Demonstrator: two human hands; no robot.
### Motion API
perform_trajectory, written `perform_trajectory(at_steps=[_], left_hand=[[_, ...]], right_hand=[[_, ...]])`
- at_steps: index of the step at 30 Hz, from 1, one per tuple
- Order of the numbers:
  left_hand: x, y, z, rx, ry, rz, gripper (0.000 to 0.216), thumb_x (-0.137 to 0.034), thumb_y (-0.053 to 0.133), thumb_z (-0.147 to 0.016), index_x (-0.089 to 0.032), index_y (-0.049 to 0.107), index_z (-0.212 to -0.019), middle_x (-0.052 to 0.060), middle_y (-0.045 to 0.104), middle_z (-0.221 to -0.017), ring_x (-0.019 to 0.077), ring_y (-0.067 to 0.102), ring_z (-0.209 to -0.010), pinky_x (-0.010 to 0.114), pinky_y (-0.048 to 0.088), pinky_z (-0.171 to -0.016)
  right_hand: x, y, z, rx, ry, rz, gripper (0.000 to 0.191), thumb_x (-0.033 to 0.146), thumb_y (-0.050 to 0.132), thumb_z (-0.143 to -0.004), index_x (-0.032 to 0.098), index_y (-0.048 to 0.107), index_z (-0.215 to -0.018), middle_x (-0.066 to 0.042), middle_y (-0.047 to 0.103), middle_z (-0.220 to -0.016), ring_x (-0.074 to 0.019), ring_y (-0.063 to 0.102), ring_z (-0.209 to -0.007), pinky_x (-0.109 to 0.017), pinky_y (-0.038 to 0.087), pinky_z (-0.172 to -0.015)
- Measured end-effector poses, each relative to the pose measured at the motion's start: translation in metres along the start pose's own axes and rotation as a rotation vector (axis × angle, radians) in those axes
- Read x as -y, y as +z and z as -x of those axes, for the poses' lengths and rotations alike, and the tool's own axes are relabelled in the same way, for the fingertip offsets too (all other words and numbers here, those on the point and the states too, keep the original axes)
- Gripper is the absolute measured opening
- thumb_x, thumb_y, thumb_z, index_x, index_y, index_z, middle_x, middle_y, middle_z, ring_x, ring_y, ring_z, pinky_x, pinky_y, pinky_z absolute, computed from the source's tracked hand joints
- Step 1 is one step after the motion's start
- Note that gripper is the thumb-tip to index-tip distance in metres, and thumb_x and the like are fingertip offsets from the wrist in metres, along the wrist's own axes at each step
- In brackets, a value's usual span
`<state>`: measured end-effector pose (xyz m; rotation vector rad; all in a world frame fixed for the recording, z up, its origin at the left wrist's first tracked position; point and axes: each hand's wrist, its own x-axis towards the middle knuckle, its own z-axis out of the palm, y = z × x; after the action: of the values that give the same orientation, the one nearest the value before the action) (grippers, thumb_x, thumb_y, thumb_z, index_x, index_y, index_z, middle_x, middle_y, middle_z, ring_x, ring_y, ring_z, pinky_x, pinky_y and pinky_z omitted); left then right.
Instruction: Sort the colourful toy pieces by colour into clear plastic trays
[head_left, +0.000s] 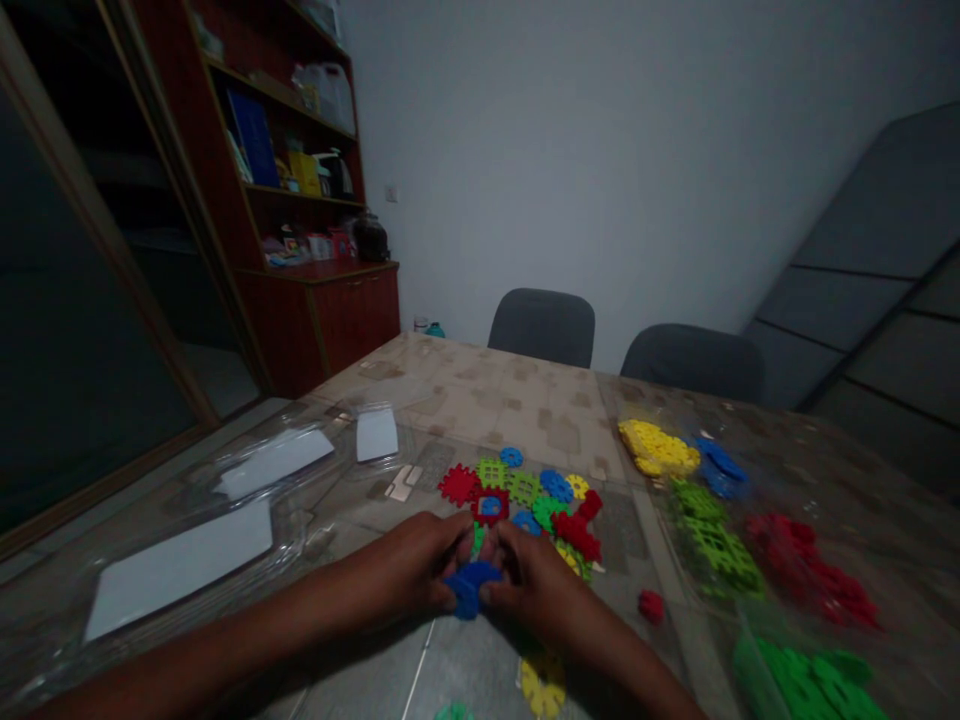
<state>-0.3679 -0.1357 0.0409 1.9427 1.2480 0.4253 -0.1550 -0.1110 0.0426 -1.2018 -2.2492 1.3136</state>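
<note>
Two blue plastic building discs (472, 588) are held between my hands, overlapping each other. My left hand (427, 560) pinches them from the left, thumb at the near side. From the right, my right hand (529, 570) closes on them too. A green piece (478, 540) shows between the fingers; whether it joins the discs I cannot tell. Just beyond lies a cluster of pieces: a red gear (459, 485), a red square frame (491, 506), light green grid squares (493, 472) and blue discs (556, 486). A yellow disc (543, 685) lies near me.
Clear trays at right hold yellow pieces (660, 448), blue pieces (721, 468), light green squares (716, 535), red pieces (814, 565) and green pieces (817, 685). A small red piece (651, 606) lies nearby. Clear packaging with white cards (184, 570) covers the left. Two grey chairs (541, 325) stand behind the table.
</note>
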Motion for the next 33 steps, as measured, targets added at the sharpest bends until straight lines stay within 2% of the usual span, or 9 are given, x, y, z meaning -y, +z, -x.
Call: perform_trajectory(at_steps=[4,9,14,19,22,25,28,31,33], left_hand=[[0.007,0.006,-0.006,-0.076,0.052,0.003,0.029,-0.012,0.069,-0.069,-0.021,0.054,-0.092,-0.005,0.058,-0.080,0.0152,0.051,-0.071,0.025,0.034,-0.062],[0.007,0.007,-0.006,-0.092,0.038,0.032,0.029,-0.011,0.067,-0.069,-0.022,0.052,-0.092,-0.005,0.058,-0.080,0.0153,0.052,-0.071,0.024,0.036,-0.061],[0.010,-0.012,-0.002,-0.076,0.016,-0.100,0.023,-0.022,0.072,-0.074,-0.020,0.053,-0.088,-0.001,0.061,-0.084,0.0190,0.056,-0.077,0.027,0.037,-0.065],[0.011,-0.029,-0.003,-0.104,-0.001,-0.229,0.015,-0.032,0.061,-0.089,-0.020,0.055,-0.095,0.003,0.064,-0.090,0.0219,0.059,-0.082,0.030,0.038,-0.069],[0.014,-0.031,-0.005,-0.083,-0.005,-0.251,0.014,-0.032,0.060,-0.090,-0.020,0.059,-0.097,0.005,0.067,-0.092,0.0228,0.060,-0.083,0.032,0.040,-0.070],[0.020,-0.033,-0.006,-0.062,-0.012,-0.263,0.014,-0.031,0.061,-0.090,-0.019,0.062,-0.097,0.008,0.068,-0.095,0.0243,0.061,-0.084,0.033,0.041,-0.071],[0.026,-0.037,-0.005,-0.083,-0.025,-0.276,0.015,-0.031,0.060,-0.092,-0.019,0.063,-0.100,0.010,0.068,-0.098,0.0250,0.062,-0.087,0.035,0.043,-0.073],[0.031,-0.041,-0.005,-0.085,-0.029,-0.289,0.015,-0.031,0.060,-0.092,-0.020,0.064,-0.103,0.010,0.068,-0.100,0.0252,0.062,-0.088,0.035,0.044,-0.075],[0.033,-0.042,-0.006,-0.084,-0.035,-0.295,0.015,-0.031,0.061,-0.092,-0.021,0.064,-0.102,0.009,0.069,-0.099,0.0254,0.062,-0.088,0.035,0.044,-0.075]], right_hand=[[0.006,0.003,0.002,0.025,-0.045,-0.113,0.022,0.011,0.064,-0.075,0.022,0.056,-0.093,0.004,0.061,-0.084,-0.0145,0.056,-0.077,-0.022,0.039,-0.068],[0.011,0.009,0.002,-0.065,0.012,0.028,0.030,0.008,0.070,-0.071,0.020,0.061,-0.097,0.000,0.068,-0.094,-0.0177,0.060,-0.085,-0.024,0.039,-0.071],[0.015,0.004,0.009,-0.125,-0.004,0.182,0.032,0.008,0.065,-0.078,0.019,0.066,-0.108,-0.006,0.072,-0.108,-0.0229,0.064,-0.100,-0.028,0.041,-0.082],[0.031,-0.021,0.026,-0.150,0.001,0.247,0.028,0.012,0.063,-0.085,0.020,0.065,-0.112,-0.009,0.072,-0.116,-0.0257,0.064,-0.107,-0.032,0.043,-0.088],[0.036,-0.052,0.035,-0.234,-0.015,0.267,0.026,0.013,0.061,-0.086,0.021,0.064,-0.111,-0.008,0.072,-0.111,-0.0242,0.065,-0.102,-0.032,0.045,-0.086],[0.024,-0.100,0.038,-0.384,0.019,0.341,0.024,0.016,0.061,-0.086,0.021,0.066,-0.109,-0.007,0.074,-0.103,-0.0231,0.067,-0.095,-0.031,0.047,-0.084],[-0.005,-0.160,0.035,-0.624,0.220,0.434,0.021,0.019,0.065,-0.082,0.021,0.069,-0.103,-0.006,0.075,-0.096,-0.0237,0.069,-0.091,-0.030,0.048,-0.078],[-0.039,-0.218,0.035,-0.792,0.391,0.459,0.022,0.015,0.062,-0.083,0.015,0.069,-0.104,-0.011,0.073,-0.093,-0.0264,0.068,-0.086,-0.032,0.049,-0.070],[-0.060,-0.248,0.038,-0.884,0.480,0.463,0.019,0.016,0.064,-0.086,0.013,0.068,-0.104,-0.011,0.072,-0.091,-0.0249,0.068,-0.083,-0.033,0.051,-0.068]])
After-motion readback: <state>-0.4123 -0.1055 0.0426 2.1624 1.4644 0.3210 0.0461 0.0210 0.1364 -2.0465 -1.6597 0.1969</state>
